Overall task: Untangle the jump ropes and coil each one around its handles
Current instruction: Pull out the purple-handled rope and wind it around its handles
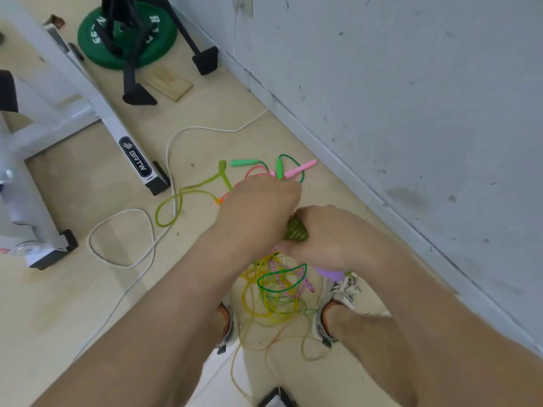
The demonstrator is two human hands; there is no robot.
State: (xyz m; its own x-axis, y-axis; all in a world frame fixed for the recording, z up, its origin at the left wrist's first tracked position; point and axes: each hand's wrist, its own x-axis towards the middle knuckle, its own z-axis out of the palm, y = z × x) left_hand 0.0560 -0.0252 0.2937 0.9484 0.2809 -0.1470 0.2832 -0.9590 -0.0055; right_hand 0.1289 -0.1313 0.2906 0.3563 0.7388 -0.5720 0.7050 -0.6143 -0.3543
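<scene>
My right hand (326,239) grips an olive-green coil of rope wound round its handles (295,230); a lilac handle (329,273) shows under that hand. My left hand (258,207) is beside the coil, its fingers hidden from view. An olive-green rope (182,195) trails left across the floor. Below my hands hangs a tangle of yellow, dark green and pink ropes (276,289). On the floor beyond lie mint-green handles (244,163) and a pink handle (299,168) with their thin ropes.
A white cable (167,154) loops over the floor to the left. A white metal frame (129,148) stands at left, with a green weight plate (126,36) and a black stand behind. A grey wall (411,113) runs along the right. My shoes (332,312) are under the tangle.
</scene>
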